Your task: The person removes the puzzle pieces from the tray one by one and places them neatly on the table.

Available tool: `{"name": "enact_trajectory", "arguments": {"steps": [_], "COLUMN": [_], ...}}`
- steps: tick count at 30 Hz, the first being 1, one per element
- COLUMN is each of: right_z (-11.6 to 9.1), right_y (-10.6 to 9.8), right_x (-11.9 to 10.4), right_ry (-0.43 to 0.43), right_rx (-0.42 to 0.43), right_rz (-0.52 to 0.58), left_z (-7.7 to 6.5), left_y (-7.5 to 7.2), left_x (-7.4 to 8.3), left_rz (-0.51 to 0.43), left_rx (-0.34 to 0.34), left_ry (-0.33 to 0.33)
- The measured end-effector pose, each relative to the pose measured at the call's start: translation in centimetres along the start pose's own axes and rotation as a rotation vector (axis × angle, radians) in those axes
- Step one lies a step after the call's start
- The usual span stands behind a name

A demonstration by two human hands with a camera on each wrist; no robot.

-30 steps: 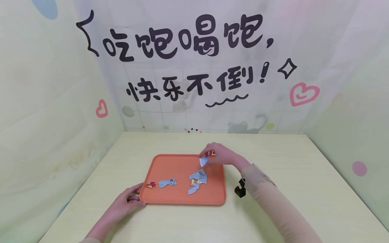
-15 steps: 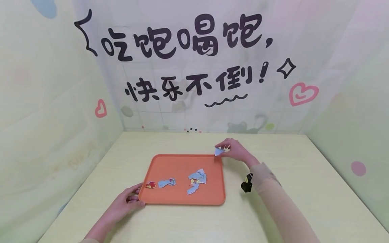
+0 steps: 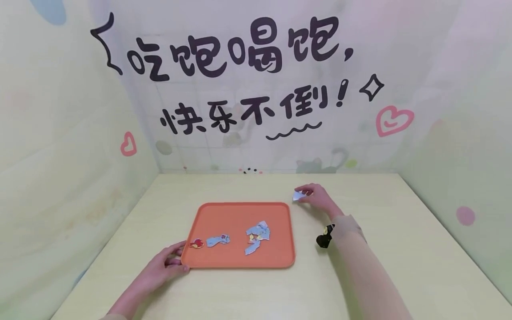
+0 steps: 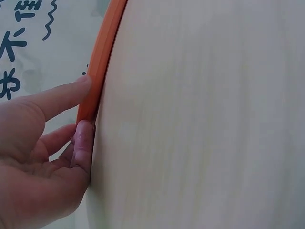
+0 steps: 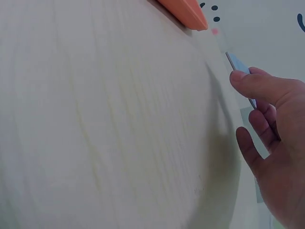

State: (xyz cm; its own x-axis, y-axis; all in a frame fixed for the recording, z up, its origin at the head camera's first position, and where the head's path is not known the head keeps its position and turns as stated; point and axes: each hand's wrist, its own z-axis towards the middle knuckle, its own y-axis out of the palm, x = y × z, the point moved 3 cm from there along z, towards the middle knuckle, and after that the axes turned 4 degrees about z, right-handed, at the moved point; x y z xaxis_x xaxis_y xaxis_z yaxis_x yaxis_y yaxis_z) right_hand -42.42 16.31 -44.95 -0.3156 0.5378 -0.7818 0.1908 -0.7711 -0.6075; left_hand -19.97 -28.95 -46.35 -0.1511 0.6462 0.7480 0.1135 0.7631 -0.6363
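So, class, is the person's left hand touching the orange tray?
Touching: the left wrist view plainly shows the left hand gripping the edge of the orange tray.

Soft, diffuse light, blurred shadows [image 5: 218, 152], dimmer wrist views

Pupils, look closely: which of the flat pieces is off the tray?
The pale blue piece pinched by the right hand, beyond the far right corner of the orange tray; the other pieces lie on the tray.

I see an orange tray [image 3: 228, 218] lying flat and a thin light-blue piece [image 3: 297, 196] tilted nearer the desk's [image 3: 232, 293] far edge.
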Motion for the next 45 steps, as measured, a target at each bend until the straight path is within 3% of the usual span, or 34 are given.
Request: {"name": "enact_trajectory", "arguments": {"steps": [5, 11, 14, 21, 28, 45], "right_z": [-0.1, -1.1, -1.1, -0.7, -0.9, -0.5], "right_y": [0.0, -0.1, 0.1, 0.3, 0.3, 0.6], "right_x": [1.0, 1.1, 1.0, 1.1, 0.5, 0.7], "right_ry": [0.040, -0.020, -0.011, 0.071, 0.050, 0.057], "right_rx": [-0.016, -0.042, -0.074, -0.106, -0.113, -0.137], "right_rz": [-0.011, 0.053, 0.081, 0.025, 0.068, 0.044], "left_z": [0.1, 0.0, -0.1, -0.3, -0.1, -0.4], "left_y": [0.1, 0.2, 0.1, 0.2, 0.2, -0.1], "left_x": [0.0, 0.0, 0.0, -0.1, -0.3, -0.1], "left_rz": [0.008, 0.007, 0.010, 0.000, -0.007, -0.014], "left_rx": [-0.001, -0.004, 0.007, 0.005, 0.002, 0.006], "left_ry": [0.002, 0.015, 0.005, -0.010, -0.002, -0.004]}}
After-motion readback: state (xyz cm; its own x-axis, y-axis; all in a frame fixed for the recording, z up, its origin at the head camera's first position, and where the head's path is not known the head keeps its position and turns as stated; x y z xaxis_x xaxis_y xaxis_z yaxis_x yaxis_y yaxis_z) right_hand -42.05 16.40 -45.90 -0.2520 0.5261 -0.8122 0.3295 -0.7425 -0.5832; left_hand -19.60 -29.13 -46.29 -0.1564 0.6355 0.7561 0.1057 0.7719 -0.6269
